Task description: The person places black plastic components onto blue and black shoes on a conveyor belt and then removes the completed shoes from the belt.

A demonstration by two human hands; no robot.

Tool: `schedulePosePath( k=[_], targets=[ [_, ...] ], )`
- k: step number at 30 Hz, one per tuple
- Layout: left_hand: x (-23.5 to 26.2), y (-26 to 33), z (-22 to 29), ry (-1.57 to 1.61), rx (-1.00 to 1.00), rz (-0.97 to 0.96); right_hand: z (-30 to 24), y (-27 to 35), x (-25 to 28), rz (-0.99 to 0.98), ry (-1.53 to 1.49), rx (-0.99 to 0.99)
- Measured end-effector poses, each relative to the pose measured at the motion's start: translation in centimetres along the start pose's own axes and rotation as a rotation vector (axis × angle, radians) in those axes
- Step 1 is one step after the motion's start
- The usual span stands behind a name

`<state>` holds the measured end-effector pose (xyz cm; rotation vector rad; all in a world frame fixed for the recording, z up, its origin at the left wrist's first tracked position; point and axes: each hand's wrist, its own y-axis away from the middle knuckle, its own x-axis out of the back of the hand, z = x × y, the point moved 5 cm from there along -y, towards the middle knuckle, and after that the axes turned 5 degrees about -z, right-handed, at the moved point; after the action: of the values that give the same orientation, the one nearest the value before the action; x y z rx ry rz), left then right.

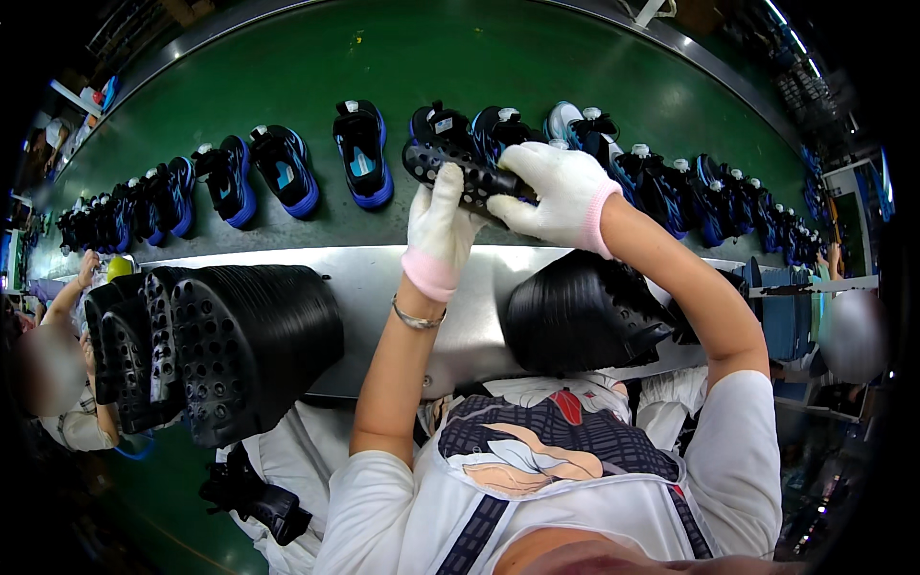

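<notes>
A black insole (479,186) with round hollows over its surface is held in both my hands above the near edge of the green belt. My left hand (443,222), in a white glove with a pink cuff, grips its near side with the thumb on top. Gloved likewise, my right hand (561,190) closes round the right end and covers it. Right behind the insole stand dark shoes with blue soles, one of them a black shoe (498,129). Nearest on the left is another black and blue shoe (362,153).
A long row of shoes runs along the green belt (460,57). On the metal ledge (369,278) before me lie a large stack of black insoles (259,335) at left and another stack (585,316) at right. Other people sit at both sides. A black object (254,498) lies lower left.
</notes>
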<state>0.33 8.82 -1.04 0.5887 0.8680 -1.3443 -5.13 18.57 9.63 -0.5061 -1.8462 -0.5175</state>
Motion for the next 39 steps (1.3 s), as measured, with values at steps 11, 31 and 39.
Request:
schedulePosePath(
  k=[11, 31, 39],
  targets=[
    [3.9, -0.7, 0.7, -1.104, 0.031, 0.178, 2.1, -3.2, -0.2, -0.32, 0.0, -0.238],
    [6.8, -4.7, -3.2, -1.732, 0.516, -0.047, 4.8, -11.0, -2.9, -0.637, 0.031, -0.426],
    [7.8, -4.6, -4.0, -1.785, 0.354, -0.069, 4.9, -12.2, -4.8, -0.603, 0.074, -0.439]
  ],
)
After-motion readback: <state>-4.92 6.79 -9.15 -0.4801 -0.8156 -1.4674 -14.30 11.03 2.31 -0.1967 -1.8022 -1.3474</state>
